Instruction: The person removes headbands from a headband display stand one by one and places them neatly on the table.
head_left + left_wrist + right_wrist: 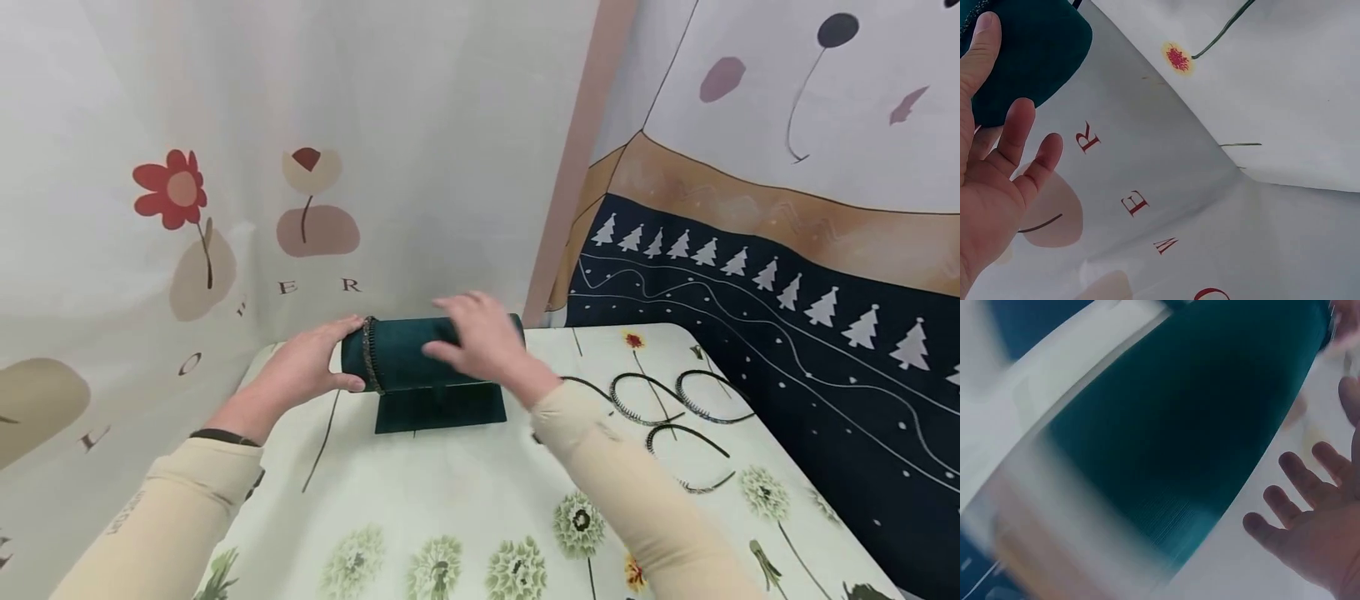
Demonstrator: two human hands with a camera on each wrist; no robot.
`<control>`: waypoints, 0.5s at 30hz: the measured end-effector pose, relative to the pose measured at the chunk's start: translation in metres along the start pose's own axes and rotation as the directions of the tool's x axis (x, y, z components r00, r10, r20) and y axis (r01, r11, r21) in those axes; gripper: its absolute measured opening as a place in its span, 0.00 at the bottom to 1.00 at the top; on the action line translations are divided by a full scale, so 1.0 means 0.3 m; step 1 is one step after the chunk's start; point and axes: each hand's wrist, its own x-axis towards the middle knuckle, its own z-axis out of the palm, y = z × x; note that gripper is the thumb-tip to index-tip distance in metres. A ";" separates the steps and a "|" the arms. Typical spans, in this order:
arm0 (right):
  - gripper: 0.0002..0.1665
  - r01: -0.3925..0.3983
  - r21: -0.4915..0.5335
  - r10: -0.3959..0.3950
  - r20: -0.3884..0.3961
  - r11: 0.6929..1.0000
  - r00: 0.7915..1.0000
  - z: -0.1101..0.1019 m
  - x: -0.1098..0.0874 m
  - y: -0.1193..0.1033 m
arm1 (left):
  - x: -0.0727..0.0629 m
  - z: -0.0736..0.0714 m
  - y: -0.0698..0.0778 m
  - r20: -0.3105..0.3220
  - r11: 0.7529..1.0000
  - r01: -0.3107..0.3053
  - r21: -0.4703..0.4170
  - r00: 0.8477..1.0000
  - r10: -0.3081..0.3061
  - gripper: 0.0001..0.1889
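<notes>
A dark green velvet display roll (408, 346) on a flat base (441, 410) stands at the table's far side. Round the roll, near its left end, sits a dark beaded headband (370, 354). My left hand (311, 358) grips that left end, thumb in front and fingers over the top, close beside the headband. In the left wrist view, its thumb (985, 47) presses on the green roll (1041, 53), while the outer fingers stick out loosely. My right hand (480, 337) is spread in front of the roll's right part, holding nothing; the right wrist view shows its fingers apart from the velvet.
Several thin dark headbands (647, 400) lie on the table's right side, partly behind the right sleeve. A flower-printed cloth (465, 500) covers the table. A printed curtain (450, 167) hangs close behind the roll, and a dark tree-patterned cloth (825, 375) borders the right edge.
</notes>
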 end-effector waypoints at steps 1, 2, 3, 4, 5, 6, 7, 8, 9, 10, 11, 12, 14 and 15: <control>0.48 0.033 -0.031 -0.032 0.025 0.999 0.999 0.015 0.031 -0.052 | 0.000 0.000 0.002 -0.002 1.000 -0.001 0.000 1.000 0.001 0.55; 0.51 0.055 -0.048 -0.052 0.055 0.997 0.997 0.027 0.058 -0.094 | 0.001 0.000 0.002 -0.004 1.000 -0.001 0.000 1.000 0.001 0.55; 0.53 0.064 -0.066 -0.059 0.081 0.996 0.995 0.039 0.083 -0.129 | 0.003 0.000 0.004 -0.004 1.000 -0.003 0.001 1.000 0.003 0.55; 0.55 0.066 -0.080 -0.057 0.101 0.995 0.993 0.050 0.105 -0.156 | 0.005 -0.001 0.007 -0.003 1.000 -0.003 0.001 1.000 0.003 0.55; 0.56 0.062 -0.092 -0.052 0.116 0.994 0.992 0.059 0.124 -0.177 | 0.007 -0.001 0.010 -0.003 1.000 -0.005 0.002 1.000 0.005 0.55; 0.57 0.055 -0.106 -0.042 0.129 0.993 0.991 0.069 0.140 -0.193 | 0.008 0.000 0.012 -0.002 1.000 -0.006 0.003 1.000 0.006 0.55; 0.57 0.047 -0.119 -0.030 0.140 0.992 0.990 0.079 0.155 -0.204 | 0.008 -0.001 0.013 0.000 1.000 -0.005 0.000 1.000 0.005 0.56; 0.57 0.040 -0.131 -0.020 0.151 0.991 0.988 0.088 0.166 -0.213 | 0.009 0.000 0.013 0.002 1.000 -0.001 -0.003 1.000 0.001 0.56; 0.57 0.036 -0.146 -0.012 0.162 0.989 0.987 0.097 0.176 -0.218 | 0.008 -0.001 0.013 0.003 1.000 0.003 -0.004 1.000 -0.003 0.56; 0.57 0.036 -0.158 -0.008 0.172 0.987 0.985 0.104 0.183 -0.223 | 0.006 -0.001 0.013 0.002 1.000 0.007 -0.006 1.000 -0.007 0.56; 0.56 0.040 -0.167 -0.009 0.180 0.985 0.984 0.111 0.188 -0.226 | 0.003 -0.001 0.012 0.001 1.000 0.010 -0.006 1.000 -0.010 0.56; 0.56 0.045 -0.176 -0.012 0.186 0.983 0.983 0.116 0.192 -0.228 | 0.001 -0.002 0.009 0.000 1.000 0.014 -0.006 1.000 -0.014 0.56; 0.56 0.054 -0.189 -0.018 0.186 0.980 0.982 0.122 0.195 -0.229 | -0.006 -0.001 0.003 -0.002 1.000 0.017 -0.006 1.000 -0.017 0.56; 0.55 0.057 -0.196 -0.020 0.184 0.979 0.983 0.123 0.193 -0.229 | -0.009 -0.001 0.001 -0.003 1.000 0.016 -0.004 1.000 -0.016 0.56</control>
